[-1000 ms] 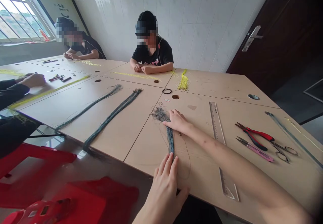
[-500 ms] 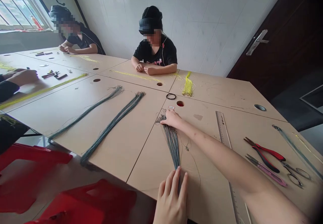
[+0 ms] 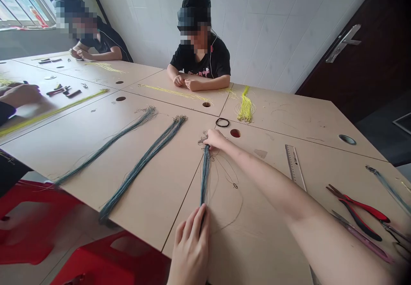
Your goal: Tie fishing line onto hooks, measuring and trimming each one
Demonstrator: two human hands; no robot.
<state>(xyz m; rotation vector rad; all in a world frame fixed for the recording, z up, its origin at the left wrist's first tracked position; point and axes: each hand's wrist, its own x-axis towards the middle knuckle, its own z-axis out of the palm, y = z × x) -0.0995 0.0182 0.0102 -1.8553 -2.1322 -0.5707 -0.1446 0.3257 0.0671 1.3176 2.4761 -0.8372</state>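
Note:
A bundle of thin blue-grey cords [image 3: 204, 178] lies lengthwise before me, small dark metal pieces clustered at its far end. My right hand [image 3: 215, 139] is closed around that far end, just below the metal pieces. Lower down, my left hand [image 3: 191, 242] is closed round the same cords, their near ends hidden beneath it. A few loose strands curve out to the right, one carrying a small metal piece [image 3: 235, 186]. To the left lie two more bundles, a thick blue-grey bundle [image 3: 144, 160] and a thinner blue-grey bundle [image 3: 111, 145].
On the right are a clear ruler [image 3: 293, 165], red-and-black pliers [image 3: 366, 205] and a pink-handled cutting tool [image 3: 369, 244]. A black ring [image 3: 222, 122] and yellow cords [image 3: 245, 107] lie farther back. Co-workers sit around the table; red stools [image 3: 105, 259] stand lower left.
Both hands have shifted left with the cords, which are now gathered into a narrower, straighter bundle. My left fingers have gone from lying spread to closing round it. The view has tilted slightly.

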